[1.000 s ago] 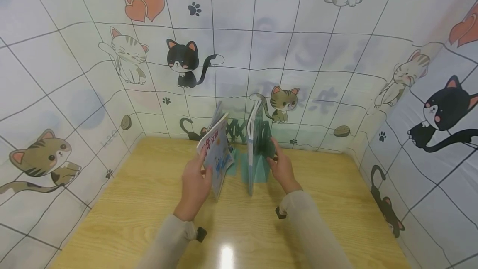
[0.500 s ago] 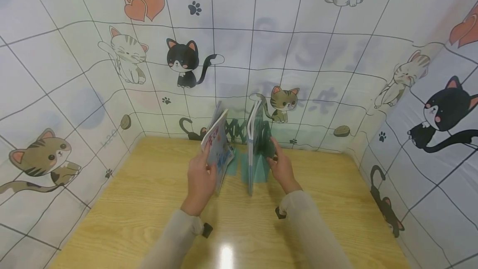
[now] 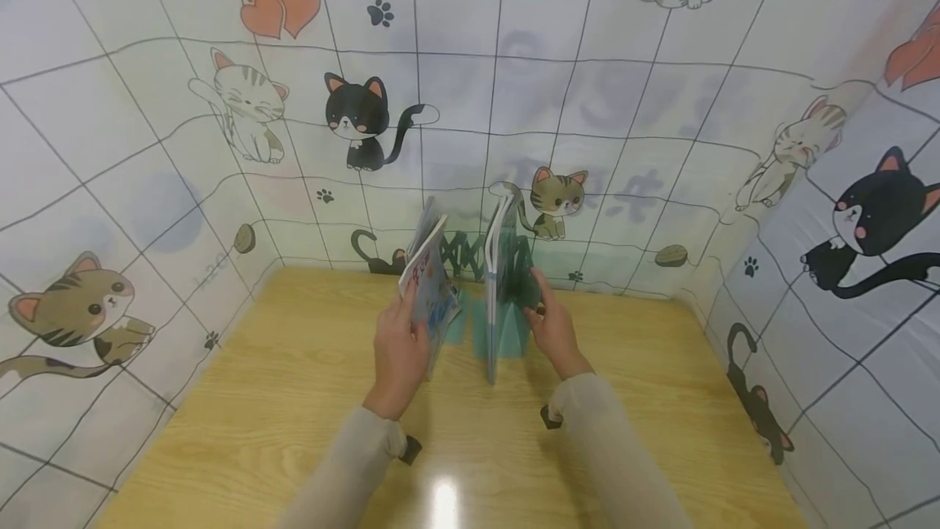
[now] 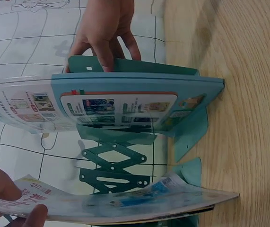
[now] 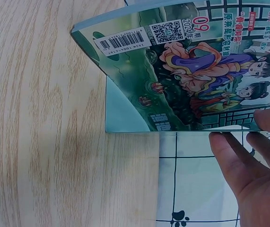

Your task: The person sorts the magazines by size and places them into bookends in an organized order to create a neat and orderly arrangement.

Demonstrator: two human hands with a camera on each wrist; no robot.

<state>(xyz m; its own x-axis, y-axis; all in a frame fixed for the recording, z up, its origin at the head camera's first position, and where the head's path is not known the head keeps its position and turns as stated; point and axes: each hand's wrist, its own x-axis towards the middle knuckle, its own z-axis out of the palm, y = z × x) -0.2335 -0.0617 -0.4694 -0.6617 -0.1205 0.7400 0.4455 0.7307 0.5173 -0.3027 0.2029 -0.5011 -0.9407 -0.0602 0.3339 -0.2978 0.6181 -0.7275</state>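
Note:
My left hand pinches a magazine by its near upper edge, thumb on the cover and fingers behind. The magazine stands tilted, with more thin booklets behind it. A green expanding bookend stands against the wall; its crisscross lattice shows between the two sides in the left wrist view. My right hand grips the bookend's right end plate. Upright against that plate's inner side is another magazine with a blue border. The right wrist view shows a green cover with two cartoon figures, close by the fingertips.
The wooden table reaches the back wall, a white sheet with grid lines and cartoon cats. Side sheets of the same print close in the left and right.
My left hand has moved slightly right and away from me, bringing the tilted magazine closer to the booklets and the bookend. The right hand has stayed in place.

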